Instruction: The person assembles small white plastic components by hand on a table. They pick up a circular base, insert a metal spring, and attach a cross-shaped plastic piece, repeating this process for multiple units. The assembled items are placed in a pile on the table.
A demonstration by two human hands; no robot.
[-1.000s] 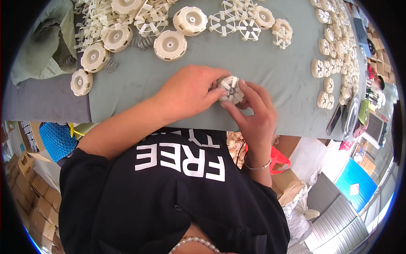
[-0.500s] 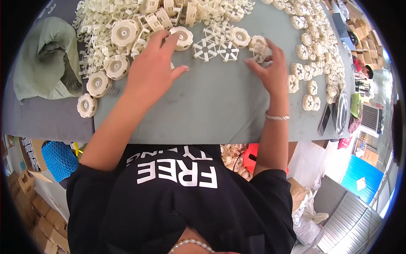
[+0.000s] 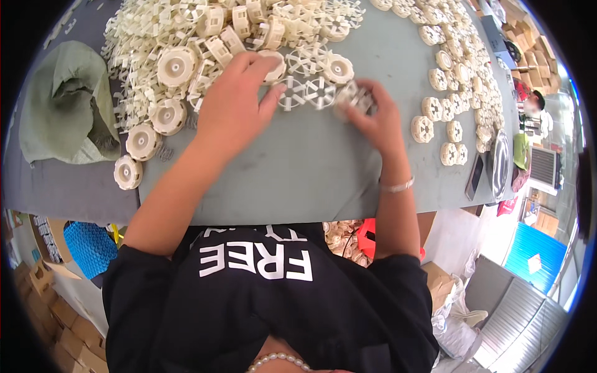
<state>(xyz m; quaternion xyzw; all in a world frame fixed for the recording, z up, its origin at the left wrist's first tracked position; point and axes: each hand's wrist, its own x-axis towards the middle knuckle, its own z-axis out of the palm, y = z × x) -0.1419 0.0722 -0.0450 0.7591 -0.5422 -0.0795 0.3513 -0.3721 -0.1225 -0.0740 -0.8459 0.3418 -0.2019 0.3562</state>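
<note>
My left hand (image 3: 233, 102) reaches over a round cream plastic wheel (image 3: 273, 68). Its fingertips lie over the wheel's left side, and the thumb is spread away from them, close to a white spoked ring (image 3: 295, 94). Between thumb and fingers, my right hand (image 3: 377, 121) grips a round cream plastic part (image 3: 352, 99), blurred and partly covered by the fingers. Just left of that part is another spoked ring (image 3: 319, 93). Behind these, another cream wheel (image 3: 339, 68) rests by more spoked rings.
A big heap of loose spoked rings (image 3: 140, 53) fills the far left, with several wheels (image 3: 143, 142) along its edge. Many round parts (image 3: 423, 129) are spread at the right, beside a phone (image 3: 474, 176) and a clear dish (image 3: 500, 165). A grey-green sack (image 3: 65, 105) lies far left.
My right hand has moved left and nearer, and has closed on the round part. My left thumb has come closer to the spoked ring. The whole view has shifted slightly.
</note>
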